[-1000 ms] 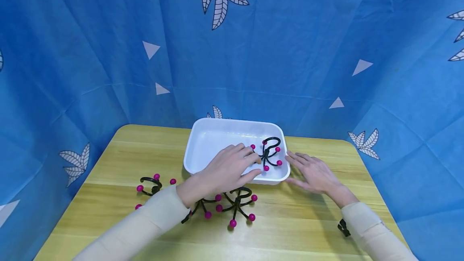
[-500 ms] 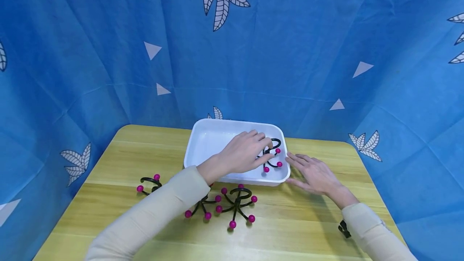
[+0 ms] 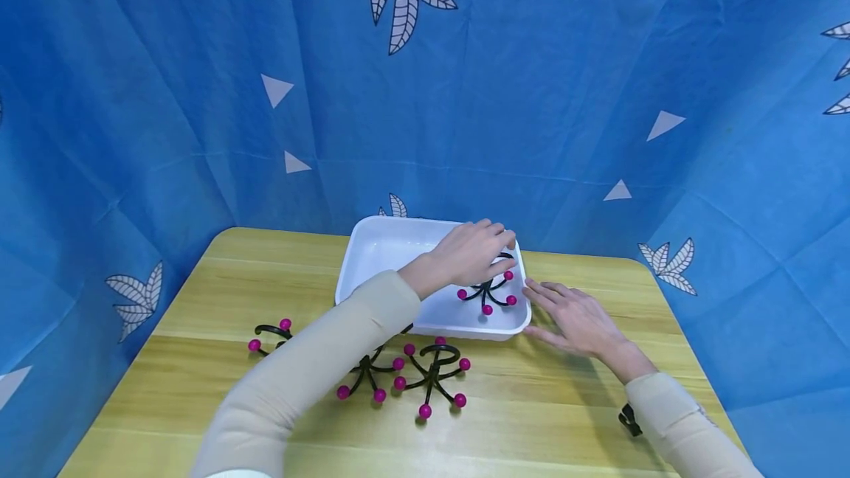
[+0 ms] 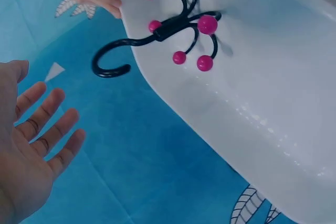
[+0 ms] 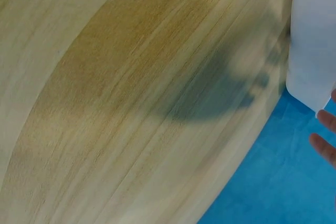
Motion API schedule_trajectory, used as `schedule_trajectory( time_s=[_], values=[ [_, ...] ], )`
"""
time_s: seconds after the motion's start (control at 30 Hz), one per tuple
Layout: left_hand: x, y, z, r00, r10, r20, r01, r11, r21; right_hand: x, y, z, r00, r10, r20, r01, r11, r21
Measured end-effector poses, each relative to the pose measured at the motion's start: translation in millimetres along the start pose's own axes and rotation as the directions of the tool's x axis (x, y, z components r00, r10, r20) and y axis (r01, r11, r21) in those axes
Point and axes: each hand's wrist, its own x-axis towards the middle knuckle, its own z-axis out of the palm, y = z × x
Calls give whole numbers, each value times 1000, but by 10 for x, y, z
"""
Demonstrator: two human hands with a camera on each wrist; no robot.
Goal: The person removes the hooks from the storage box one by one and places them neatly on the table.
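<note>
A white tray [image 3: 385, 257] stands at the back of the table. In its right end stands a black hook hanger [image 3: 487, 288], its several curved arms tipped with pink balls. My left hand [image 3: 468, 251] hovers over it and hides part of its hook in the head view. In the left wrist view, that hand [image 4: 37, 145] holds nothing, fingers spread, apart from the hanger [image 4: 170, 28], whose hook end points toward it. The fingertips of my right hand [image 3: 574, 319] rest against the tray's right side; only some fingers [image 5: 326, 150] show in the right wrist view.
On the wooden table [image 3: 531, 419], hangers of the same kind stand in front of the tray: one near the middle [image 3: 434, 375], a second hanger [image 3: 365, 366] beside it, and another hanger [image 3: 272, 332] partly behind my left sleeve. A small black object [image 3: 629, 420] lies by the right sleeve. Blue cloth [image 3: 531, 94] hangs behind.
My left hand has moved right and away from me, from the tray's middle front to above the hanger's hook. The right hand has stayed at the tray's side.
</note>
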Motion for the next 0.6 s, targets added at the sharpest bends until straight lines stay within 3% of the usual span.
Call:
schedule_trajectory(
  time_s=[0.3, 0.6],
  values=[
    [213, -134, 187, 998, -62, 20, 62, 998, 3, 10, -10, -1, 1000, 10, 19, -10, 1000, 16],
    [306, -299, 447, 993, -110, 51, 110, 994, 0, 9, -8, 28, 1000, 12, 8, -12, 1000, 9]
  ],
)
